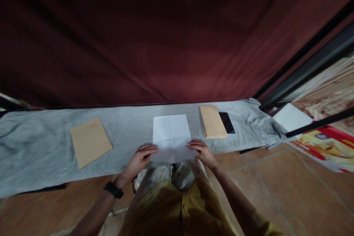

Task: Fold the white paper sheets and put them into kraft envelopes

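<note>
A white sheet of paper [172, 129] with faint crease lines lies in front of me, its near part reaching over the table's front edge. My left hand [142, 156] grips the paper's near left side, fingers bent on top and the thumb mostly hidden. At the near right side, my right hand [201, 152] pinches the other edge the same way. A flat brown envelope [90, 142] rests apart to the left. Right of the paper sits a thicker tan envelope or stack of envelopes [212, 121], touching or overlapping a dark smartphone [227, 122].
A grey cloth [132, 125] covers the long narrow table. Behind it hangs a dark red curtain [177, 51]. Black metal bars [306, 68] stand at the right, near a white flat object [293, 118] and a colourful printed box or packet [329, 147]. Tiled floor [271, 180] shows below.
</note>
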A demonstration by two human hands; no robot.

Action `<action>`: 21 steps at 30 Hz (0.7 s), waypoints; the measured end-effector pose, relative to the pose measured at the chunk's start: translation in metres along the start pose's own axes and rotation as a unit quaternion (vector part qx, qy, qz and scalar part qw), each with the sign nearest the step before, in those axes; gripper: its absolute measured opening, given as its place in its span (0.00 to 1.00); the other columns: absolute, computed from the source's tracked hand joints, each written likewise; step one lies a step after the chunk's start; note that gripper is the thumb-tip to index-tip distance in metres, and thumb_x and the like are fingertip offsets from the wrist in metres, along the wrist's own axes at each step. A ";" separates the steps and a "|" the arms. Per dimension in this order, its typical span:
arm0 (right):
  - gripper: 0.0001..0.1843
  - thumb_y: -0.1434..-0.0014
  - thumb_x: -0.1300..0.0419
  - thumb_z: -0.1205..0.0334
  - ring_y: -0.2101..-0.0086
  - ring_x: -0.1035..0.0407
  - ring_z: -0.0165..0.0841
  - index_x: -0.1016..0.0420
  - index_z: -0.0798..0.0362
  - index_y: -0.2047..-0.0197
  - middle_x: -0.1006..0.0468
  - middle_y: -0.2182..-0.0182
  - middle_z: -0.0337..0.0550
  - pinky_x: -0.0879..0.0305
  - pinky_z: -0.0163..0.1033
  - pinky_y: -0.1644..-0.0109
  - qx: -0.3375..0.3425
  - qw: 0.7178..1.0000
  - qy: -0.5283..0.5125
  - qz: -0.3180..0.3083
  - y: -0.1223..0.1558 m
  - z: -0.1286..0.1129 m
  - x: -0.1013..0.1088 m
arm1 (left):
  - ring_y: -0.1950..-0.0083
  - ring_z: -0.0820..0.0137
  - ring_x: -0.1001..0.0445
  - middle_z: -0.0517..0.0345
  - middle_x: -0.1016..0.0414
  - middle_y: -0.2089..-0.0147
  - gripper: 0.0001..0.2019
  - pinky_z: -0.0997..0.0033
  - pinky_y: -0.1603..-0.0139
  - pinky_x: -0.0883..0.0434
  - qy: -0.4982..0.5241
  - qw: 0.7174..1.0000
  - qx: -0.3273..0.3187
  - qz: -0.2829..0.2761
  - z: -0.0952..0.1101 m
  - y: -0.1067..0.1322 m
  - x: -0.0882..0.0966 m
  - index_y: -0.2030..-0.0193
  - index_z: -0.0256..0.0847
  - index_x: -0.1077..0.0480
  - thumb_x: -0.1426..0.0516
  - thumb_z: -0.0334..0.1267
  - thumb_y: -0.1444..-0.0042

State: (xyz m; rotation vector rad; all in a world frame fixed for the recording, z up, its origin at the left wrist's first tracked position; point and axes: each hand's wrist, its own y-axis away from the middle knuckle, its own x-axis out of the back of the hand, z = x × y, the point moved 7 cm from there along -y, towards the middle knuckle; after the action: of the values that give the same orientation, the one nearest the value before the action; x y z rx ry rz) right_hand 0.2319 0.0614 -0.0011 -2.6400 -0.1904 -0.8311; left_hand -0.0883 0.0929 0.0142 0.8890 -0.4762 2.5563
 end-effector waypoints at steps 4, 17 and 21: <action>0.10 0.38 0.40 0.62 0.51 0.23 0.41 0.17 0.47 0.58 0.16 0.56 0.44 0.29 0.51 0.41 -0.053 0.998 -0.036 0.013 -0.012 0.001 0.004 | 0.51 0.61 0.22 0.52 0.16 0.56 0.13 0.59 0.46 0.25 0.052 0.995 0.079 0.027 -0.004 -0.003 0.005 0.61 0.44 0.18 0.44 0.45 0.40; 0.19 0.35 0.46 0.43 0.67 0.29 0.33 0.29 0.49 0.68 0.25 0.72 0.37 0.32 0.36 0.61 -0.188 0.970 -0.109 0.110 -0.057 0.011 -0.002 | 0.67 0.69 0.29 0.62 0.28 0.71 0.19 0.71 0.64 0.29 0.087 0.968 0.193 0.136 -0.017 -0.037 0.013 0.67 0.42 0.30 0.47 0.57 0.40; 0.15 0.37 0.41 0.47 0.65 0.26 0.34 0.27 0.50 0.64 0.21 0.68 0.38 0.29 0.37 0.58 -0.167 0.969 -0.180 0.014 -0.053 0.010 -0.013 | 0.57 0.62 0.21 0.52 0.18 0.59 0.19 0.63 0.54 0.24 0.176 0.972 0.155 -0.014 -0.019 -0.034 -0.006 0.60 0.40 0.24 0.42 0.56 0.42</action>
State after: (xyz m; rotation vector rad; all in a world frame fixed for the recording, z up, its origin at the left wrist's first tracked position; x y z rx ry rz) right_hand 0.2136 0.1139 -0.0003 -3.0887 -0.1115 -0.3915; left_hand -0.0778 0.1289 0.0024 0.5097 0.0431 2.7256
